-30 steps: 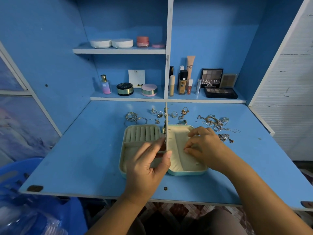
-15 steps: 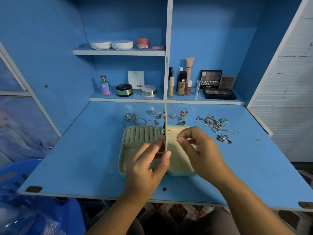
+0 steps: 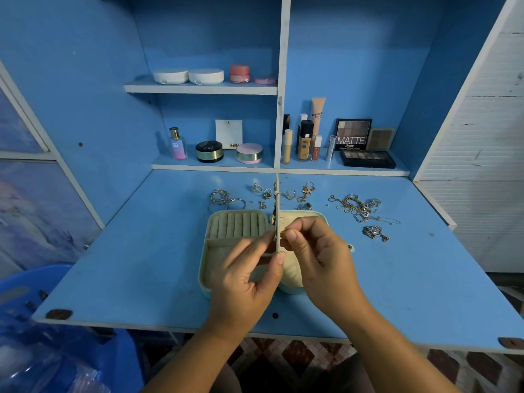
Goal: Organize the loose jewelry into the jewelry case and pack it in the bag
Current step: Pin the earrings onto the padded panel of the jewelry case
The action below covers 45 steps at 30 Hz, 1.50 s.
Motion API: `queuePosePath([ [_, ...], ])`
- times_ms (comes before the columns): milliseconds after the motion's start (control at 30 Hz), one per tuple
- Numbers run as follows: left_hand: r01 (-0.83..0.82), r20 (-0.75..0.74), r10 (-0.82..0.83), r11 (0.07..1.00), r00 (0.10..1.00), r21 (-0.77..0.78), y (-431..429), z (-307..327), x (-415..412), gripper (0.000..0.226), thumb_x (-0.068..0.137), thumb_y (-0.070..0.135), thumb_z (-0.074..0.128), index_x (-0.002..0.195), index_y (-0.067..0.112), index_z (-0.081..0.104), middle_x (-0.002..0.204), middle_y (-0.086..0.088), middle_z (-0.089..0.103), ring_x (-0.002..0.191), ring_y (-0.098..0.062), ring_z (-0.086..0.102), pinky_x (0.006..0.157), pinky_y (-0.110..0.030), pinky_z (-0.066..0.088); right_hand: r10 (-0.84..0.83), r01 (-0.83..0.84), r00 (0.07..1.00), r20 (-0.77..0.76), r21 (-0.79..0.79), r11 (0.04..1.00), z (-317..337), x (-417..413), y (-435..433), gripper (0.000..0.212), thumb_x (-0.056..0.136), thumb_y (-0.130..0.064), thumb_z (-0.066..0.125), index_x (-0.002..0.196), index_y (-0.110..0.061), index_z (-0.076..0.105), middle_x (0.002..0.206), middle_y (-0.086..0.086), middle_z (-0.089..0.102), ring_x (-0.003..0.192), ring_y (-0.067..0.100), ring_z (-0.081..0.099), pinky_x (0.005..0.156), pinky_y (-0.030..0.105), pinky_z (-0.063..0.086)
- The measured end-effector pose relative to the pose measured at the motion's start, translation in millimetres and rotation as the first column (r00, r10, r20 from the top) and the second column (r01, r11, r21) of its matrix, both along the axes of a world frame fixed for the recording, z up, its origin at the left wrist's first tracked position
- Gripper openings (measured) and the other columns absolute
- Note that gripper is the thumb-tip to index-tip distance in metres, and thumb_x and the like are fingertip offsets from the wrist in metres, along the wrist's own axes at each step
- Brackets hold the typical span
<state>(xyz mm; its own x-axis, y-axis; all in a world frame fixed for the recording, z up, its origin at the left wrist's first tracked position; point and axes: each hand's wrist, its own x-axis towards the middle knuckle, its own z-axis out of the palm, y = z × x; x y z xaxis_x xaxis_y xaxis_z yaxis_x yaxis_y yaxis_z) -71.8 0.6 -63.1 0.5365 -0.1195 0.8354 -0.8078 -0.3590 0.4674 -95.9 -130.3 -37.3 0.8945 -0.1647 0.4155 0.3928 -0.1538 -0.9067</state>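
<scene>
Left hand (image 3: 249,279) pinches the case's (image 3: 204,265) upright flap (image 3: 278,205). Right hand (image 3: 320,259) fingers (image 3: 293,236) pinch at the flap too, perhaps on something tiny. Jewelry (image 3: 358,208) lies behind on the counter (image 3: 136,265).

Two hands (image 3: 246,282) (image 3: 323,259), one jewelry case (image 3: 235,224), two white compacts (image 3: 171,76) (image 3: 206,75)

A blue-painted wooden desk top (image 3: 141,265) juts out from a matching blue cabinet, which is split by a white upright divider (image 3: 285,80). A white-edged upper shelf (image 3: 198,88) and lower shelf (image 3: 212,166) carry cosmetics. On the right stands a white slatted panel (image 3: 482,165), on the left a pastel marbled panel (image 3: 37,208). Below are red-brown patterned floor tiles (image 3: 297,355). The light is soft and even.
</scene>
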Motion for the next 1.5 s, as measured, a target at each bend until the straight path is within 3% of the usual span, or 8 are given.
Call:
queuePosePath([
  [200,0.014,0.021,-0.014,1.000,1.000,-0.001,0,1,0,0.027,0.090,0.018,0.063,0.116,0.009,0.065,0.099,0.008,0.064,0.096,0.009,0.060,0.085,-0.010,0.046,-0.031,0.031,0.999,0.010,-0.051,0.998,-2,2,1,0.008,0.088,-0.035,0.059,0.087,-0.027,0.062,0.080,-0.010,0.066,0.078,0.014,0.063,0.073,0.036,0.053],
  [500,0.023,-0.004,-0.023,1.000,1.000,0.000,1,-2,1,0.029,0.089,0.018,0.064,0.115,0.007,0.066,0.100,0.006,0.066,0.098,0.004,0.062,0.086,-0.013,0.048,0.031,-0.027,0.996,0.087,-0.044,0.999,-4,1,-6,0.015,0.087,-0.017,0.062,0.100,-0.024,0.060,0.086,-0.012,0.066,0.083,0.009,0.064,0.076,0.019,0.049],
  [733,0.037,0.007,-0.037,0.999,0.999,0.009,2,-3,1,0.028,0.091,0.019,0.061,0.118,0.011,0.063,0.101,0.008,0.064,0.097,0.003,0.062,0.085,-0.014,0.049,-0.018,0.107,0.973,0.230,-0.383,0.917,4,6,-13,0.004,0.088,-0.018,0.062,0.091,-0.019,0.063,0.085,-0.021,0.058,0.079,0.000,0.061,0.073,0.010,0.047],
  [833,0.048,0.006,-0.048,0.999,0.999,0.007,3,-4,2,0.029,0.090,0.018,0.062,0.118,0.011,0.063,0.098,0.006,0.065,0.094,-0.001,0.063,0.082,-0.017,0.051,-0.023,0.149,0.961,0.277,-0.442,0.885,7,7,-15,0.010,0.088,-0.020,0.058,0.090,-0.013,0.064,0.082,-0.016,0.056,0.076,-0.001,0.058,0.070,0.013,0.048],
  [1033,0.069,0.006,-0.069,0.997,0.998,0.018,1,-3,2,0.031,0.090,0.018,0.062,0.118,0.004,0.065,0.100,0.005,0.065,0.097,-0.001,0.063,0.085,-0.016,0.050,0.004,0.059,0.984,0.175,-0.352,0.934,4,2,-19,0.007,0.088,-0.013,0.062,0.095,-0.013,0.064,0.086,-0.007,0.067,0.081,0.008,0.066,0.074,0.022,0.054],
  [1200,0.136,-0.074,-0.132,0.989,0.988,0.051,2,-3,5,0.036,0.091,0.020,0.062,0.122,0.003,0.065,0.102,0.000,0.066,0.099,-0.004,0.063,0.086,-0.017,0.049,-0.013,0.035,0.997,0.070,-0.331,0.943,9,0,-21,0.004,0.090,-0.017,0.059,0.091,-0.016,0.062,0.078,-0.009,0.066,0.075,0.010,0.065,0.070,0.019,0.052],
  [1333,0.206,-0.192,-0.186,0.974,0.964,0.090,3,-3,6,0.041,0.090,0.029,0.065,0.125,0.008,0.064,0.109,0.003,0.065,0.106,-0.005,0.062,0.090,-0.020,0.050,0.078,-0.085,0.994,-0.070,-0.108,0.990,17,-16,-31,0.020,0.091,-0.034,0.049,0.107,-0.022,0.054,0.090,0.002,0.069,0.087,0.019,0.066,0.079,0.040,0.054],
  [1500,0.254,-0.273,-0.212,0.958,0.938,0.129,3,-5,8,0.039,0.088,0.039,0.068,0.119,0.016,0.069,0.108,0.010,0.064,0.103,-0.005,0.062,0.082,-0.025,0.054,0.007,-0.022,0.998,-0.061,-0.254,0.967,14,-28,-52,0.035,0.086,-0.043,0.058,0.117,-0.026,0.060,0.100,-0.013,0.069,0.098,0.010,0.065,0.081,0.025,0.052],
])
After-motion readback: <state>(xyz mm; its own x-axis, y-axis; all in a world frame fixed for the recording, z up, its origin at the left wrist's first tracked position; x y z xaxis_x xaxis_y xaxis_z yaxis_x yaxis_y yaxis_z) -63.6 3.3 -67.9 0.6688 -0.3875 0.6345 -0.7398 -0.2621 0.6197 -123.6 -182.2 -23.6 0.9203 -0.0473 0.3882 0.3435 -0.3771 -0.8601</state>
